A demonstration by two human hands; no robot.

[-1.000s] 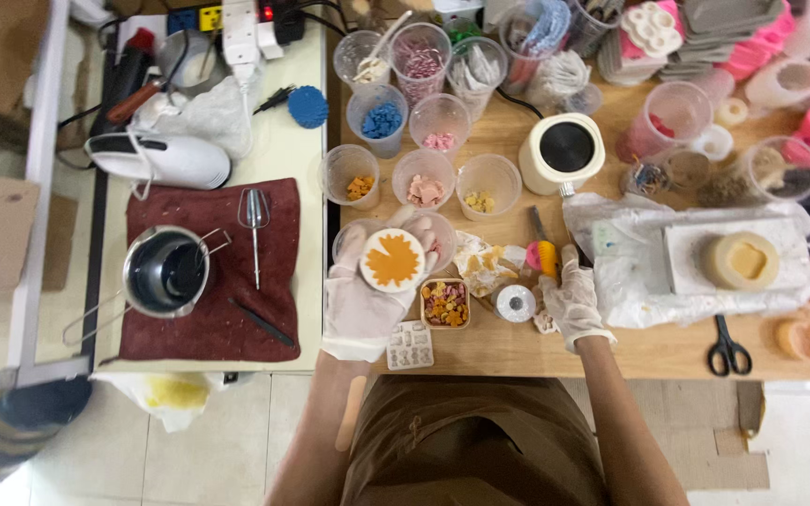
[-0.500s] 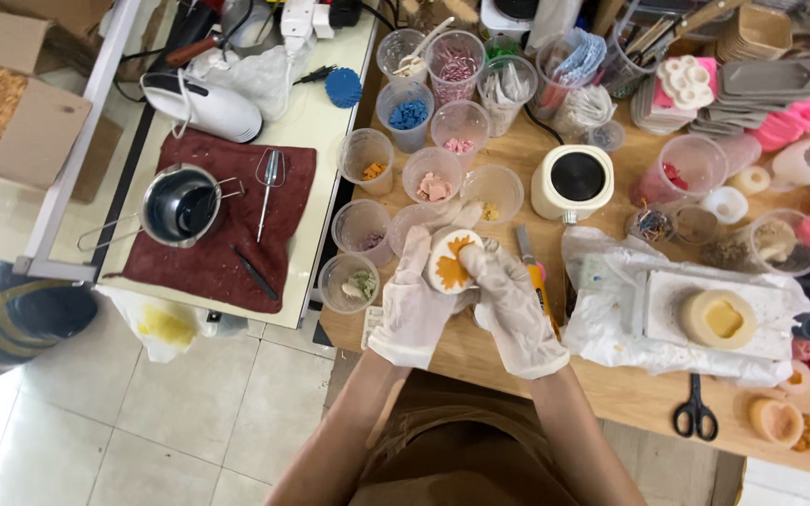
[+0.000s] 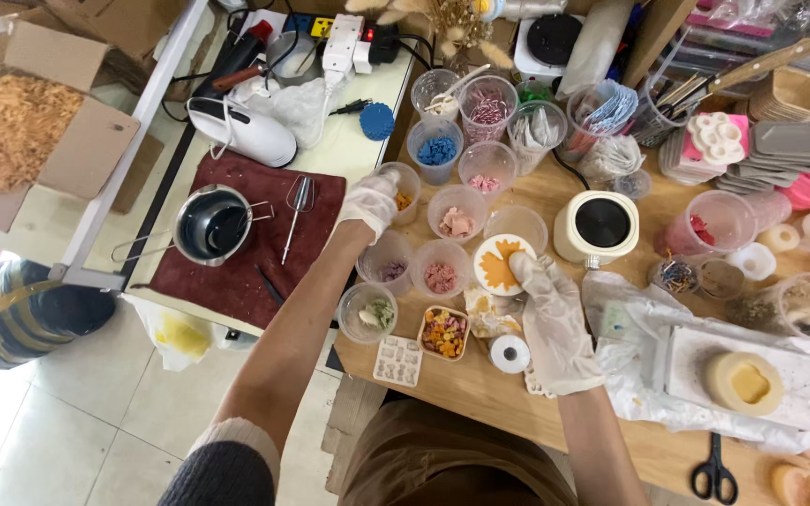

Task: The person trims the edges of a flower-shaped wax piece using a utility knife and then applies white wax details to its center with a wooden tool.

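Note:
Both my hands wear thin clear gloves. My right hand (image 3: 550,309) grips a round white disc with an orange flower pattern (image 3: 497,265) by its right edge, above the wooden table (image 3: 480,394). My left hand (image 3: 372,201) reaches forward to a clear plastic cup holding orange bits (image 3: 404,187), fingers curled at its rim; whether it grips the cup I cannot tell. Several more clear cups stand around it, with blue pieces (image 3: 438,151), pink pieces (image 3: 457,223) and dark pink pieces (image 3: 440,277).
A cream round appliance (image 3: 600,225) stands right of the disc. A small tray of orange and yellow bits (image 3: 444,333), a tape roll (image 3: 510,353) and a white mould (image 3: 397,360) lie near the front edge. A metal pot (image 3: 210,225) sits on a maroon cloth at left. Scissors (image 3: 712,471) lie bottom right.
My left hand let go of the disc and reached forward-left to the cup of orange bits. My right hand alone now holds the disc. The view shifted left.

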